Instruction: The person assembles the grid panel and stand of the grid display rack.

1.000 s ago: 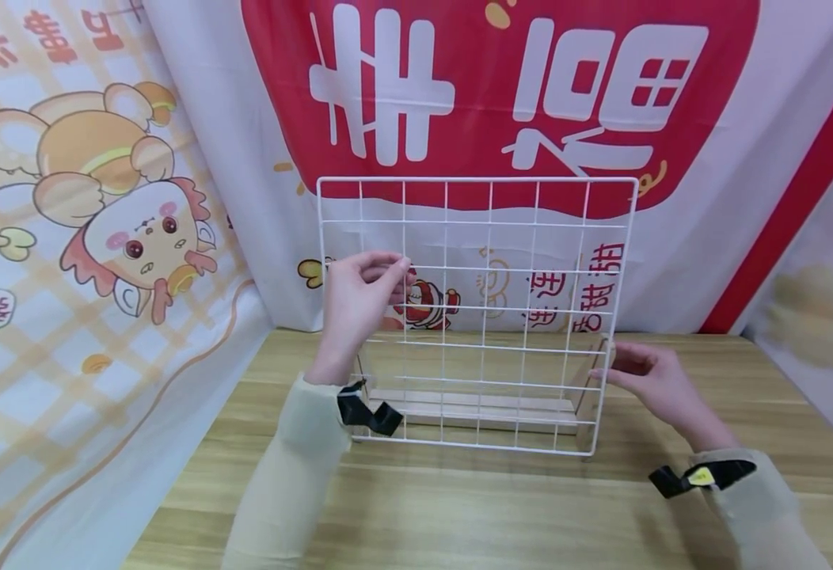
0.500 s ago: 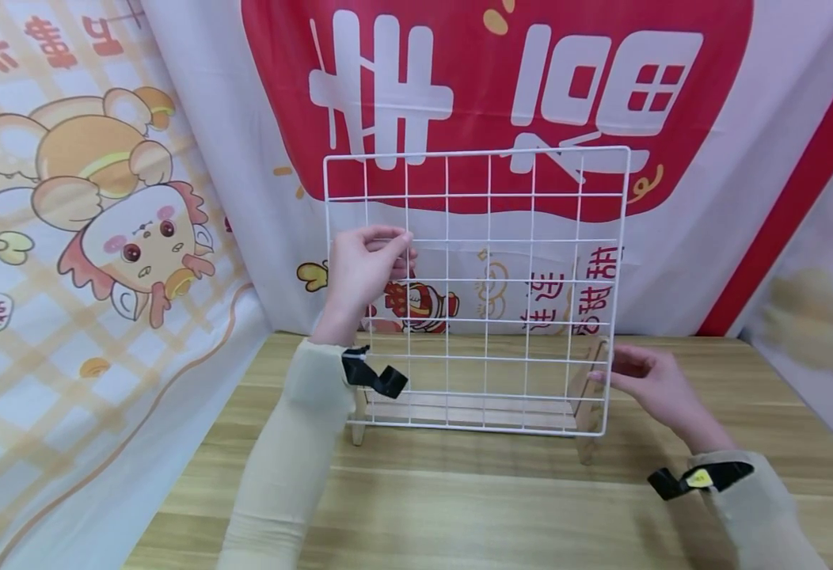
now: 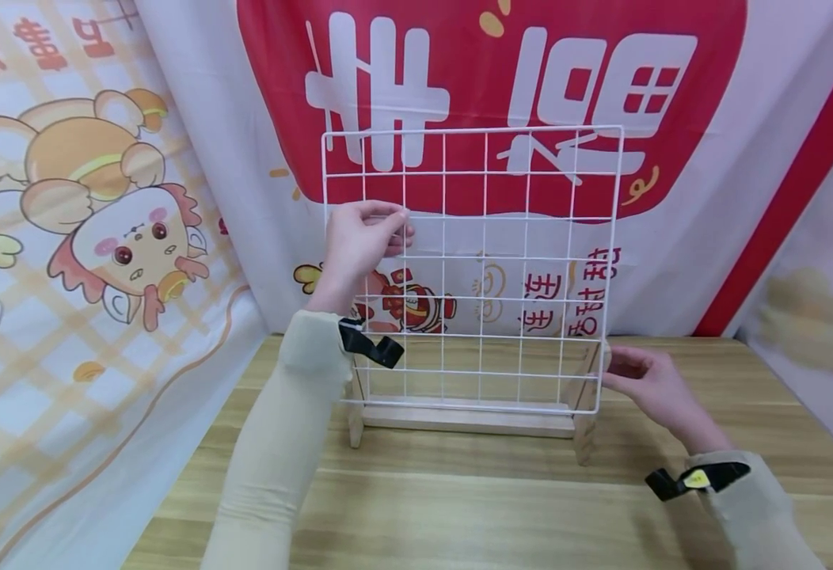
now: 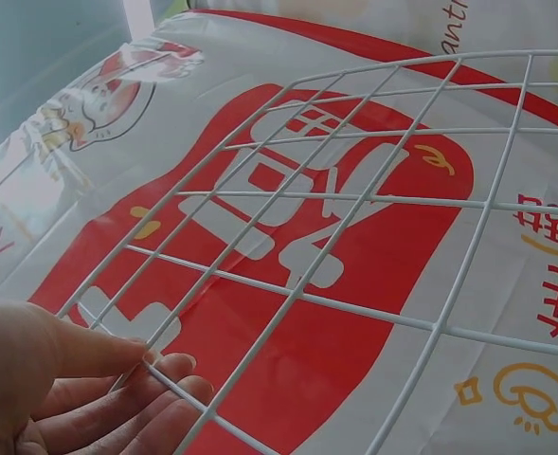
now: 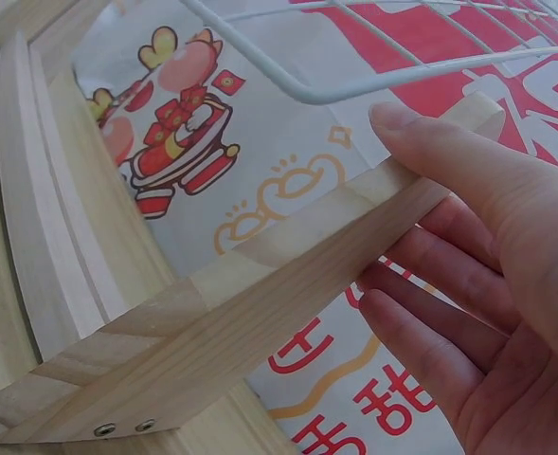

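Wire grid (image 3: pixel 484 257) higher than a second ago; left hand (image 3: pixel 363 241) risen with it, wooden stand (image 3: pixel 466 417) roughly unmoved on the worktop (image 3: pixel 459 514).

Left fingers (image 4: pixel 132 406) pinch a wire between 9 and 10 o'clock on the grid; right hand (image 3: pixel 652 388), at the grid's 4 o'clock, holds the stand's upright (image 5: pixel 288 256), thumb laid across its edge. Grid sits near mid-view, its bottom edge towards 6 o'clock, overlapping the crossbar as seen from the head; the right wrist view shows a rounded corner near the upright, contact not determinable. Judgement: the lift leaves the grid borne mainly by the left hand, probably unseated, while the right steadies the stand.
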### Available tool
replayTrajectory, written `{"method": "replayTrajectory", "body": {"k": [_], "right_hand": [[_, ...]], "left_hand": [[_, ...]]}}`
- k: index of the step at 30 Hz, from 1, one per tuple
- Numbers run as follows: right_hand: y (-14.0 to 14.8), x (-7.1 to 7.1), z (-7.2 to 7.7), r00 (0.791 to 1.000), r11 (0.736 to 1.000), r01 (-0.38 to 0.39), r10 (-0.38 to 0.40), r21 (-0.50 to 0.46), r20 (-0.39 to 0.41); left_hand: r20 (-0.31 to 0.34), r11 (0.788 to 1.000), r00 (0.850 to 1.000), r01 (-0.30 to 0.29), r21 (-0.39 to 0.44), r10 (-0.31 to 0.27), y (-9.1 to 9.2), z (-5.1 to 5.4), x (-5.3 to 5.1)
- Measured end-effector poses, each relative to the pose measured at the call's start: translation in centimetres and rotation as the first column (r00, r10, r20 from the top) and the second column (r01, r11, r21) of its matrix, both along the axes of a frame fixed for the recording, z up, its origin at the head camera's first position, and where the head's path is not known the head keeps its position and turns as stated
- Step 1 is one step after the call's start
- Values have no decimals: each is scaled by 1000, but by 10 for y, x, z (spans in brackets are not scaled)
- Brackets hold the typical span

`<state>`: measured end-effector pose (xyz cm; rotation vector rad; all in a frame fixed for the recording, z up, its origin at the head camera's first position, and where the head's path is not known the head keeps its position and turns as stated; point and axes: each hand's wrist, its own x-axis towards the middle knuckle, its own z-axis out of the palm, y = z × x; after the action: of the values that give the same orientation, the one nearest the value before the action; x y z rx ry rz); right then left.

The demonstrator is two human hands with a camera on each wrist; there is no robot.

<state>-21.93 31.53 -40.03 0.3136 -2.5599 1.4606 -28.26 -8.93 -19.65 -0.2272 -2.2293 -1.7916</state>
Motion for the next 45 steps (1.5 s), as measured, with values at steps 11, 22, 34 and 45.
{"method": "replayTrajectory", "body": {"k": [11, 22, 34, 45], "right_hand": [[0, -1, -5, 999, 999, 37, -37, 1, 25], [-1, 0, -5, 999, 999, 43, -44, 21, 30], [-3, 0, -5, 998, 999, 29, -28, -17, 65], [-3, 0, -6, 996, 998, 55, -54, -15, 76]], "left_hand": [[-4, 1000, 1000, 20, -3, -20, 8, 13, -11], [-40, 1000, 999, 20, -2, -20, 14, 28, -19], [-73, 1000, 997, 20, 18, -19, 13, 53, -24], [-130, 998, 991, 47, 42, -41, 18, 64, -19]]}}
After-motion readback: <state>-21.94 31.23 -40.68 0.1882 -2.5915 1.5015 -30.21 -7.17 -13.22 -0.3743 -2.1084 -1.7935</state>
